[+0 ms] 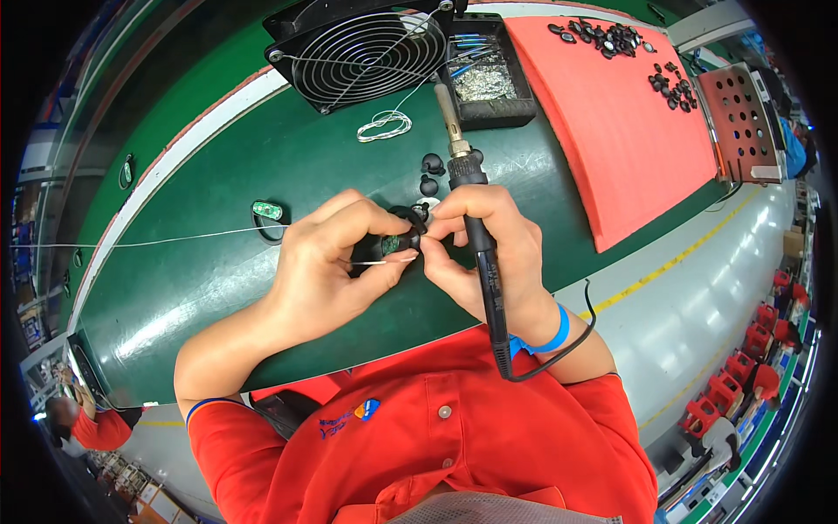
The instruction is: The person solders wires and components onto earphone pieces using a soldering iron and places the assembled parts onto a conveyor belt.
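Both hands meet over the green mat [262,157], right in front of the fan [367,54]. The left hand [336,262] is pinched shut on a small black part with a green board [394,244] in it, thumb below and fingers curled over the top. A thin solder wire [175,237] runs in from the far left of the mat and ends at those fingertips, so it looks like the same hand is feeding it.

The right hand [489,249] is closed around a soldering iron [476,218], gripped like a pen with the black handle lying across the palm. The metal tip points away toward the fan, not down at the part. Its fingertips also touch the part, just beside the left thumb. The iron's cord loops past a blue wrist strap [552,336].

Between the hands and the fan sit a couple of loose black pieces [430,172] and a little coil of wire [384,127]. Left of the hands there's another green board with a black loop [266,214] lying on the mat. Right of the fan is a black tray [489,74] full of silvery bits, and beyond that a red pad [611,131] with more black pieces scattered at its far end. A perforated red plate [742,118] sits at the pad's right edge
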The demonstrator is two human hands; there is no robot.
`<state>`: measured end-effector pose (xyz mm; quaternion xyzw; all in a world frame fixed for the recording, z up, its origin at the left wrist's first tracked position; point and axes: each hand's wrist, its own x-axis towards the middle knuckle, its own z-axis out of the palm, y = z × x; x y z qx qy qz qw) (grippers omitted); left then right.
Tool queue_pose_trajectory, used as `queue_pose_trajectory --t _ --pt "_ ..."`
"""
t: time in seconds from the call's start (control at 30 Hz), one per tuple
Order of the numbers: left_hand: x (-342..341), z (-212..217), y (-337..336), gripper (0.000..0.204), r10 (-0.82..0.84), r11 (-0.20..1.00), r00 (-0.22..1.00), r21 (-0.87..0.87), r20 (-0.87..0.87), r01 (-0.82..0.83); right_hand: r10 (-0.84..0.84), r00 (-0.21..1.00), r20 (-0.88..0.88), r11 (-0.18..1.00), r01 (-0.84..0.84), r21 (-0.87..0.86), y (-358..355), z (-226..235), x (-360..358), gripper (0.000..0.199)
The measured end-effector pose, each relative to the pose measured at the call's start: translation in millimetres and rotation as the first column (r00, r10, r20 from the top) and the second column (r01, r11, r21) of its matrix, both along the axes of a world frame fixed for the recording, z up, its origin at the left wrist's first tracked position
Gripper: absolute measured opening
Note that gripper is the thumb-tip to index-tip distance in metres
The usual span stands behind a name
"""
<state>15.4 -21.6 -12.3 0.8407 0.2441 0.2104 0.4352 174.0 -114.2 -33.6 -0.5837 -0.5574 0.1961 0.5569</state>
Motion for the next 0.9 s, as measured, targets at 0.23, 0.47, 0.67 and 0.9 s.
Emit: queue_pose_trajectory --t 0.23,0.47,0.67,0.9 --pt "-5.6 -16.0 7.5 0.025 0.144 0.915 0.99 -0.38 -0.009 -0.136 -0.055 0.994 0.096 0.993 0.044 0.107 -16.2 -9.8 20.6 0.039" --pt "-0.1 -17.6 5.7 0.022 0.167 0.924 0.986 -0.352 0.025 -0.148 0.141 0.985 0.097 0.98 -0.153 0.13 -41.6 -17.9 28.2 0.036" --pt "0.3 -20.3 4.9 0.024 0.174 0.94 0.985 -0.3 0.015 -0.162 -0.024 0.999 0.038 0.978 0.015 0.208 -48.9 -19.8 24.5 0.039" --pt "-0.3 -20.6 4.6 0.026 0.179 0.936 0.984 -0.309 0.004 -0.169 0.034 0.986 0.161 0.962 -0.076 0.261 -49.6 -17.5 26.6 0.021"
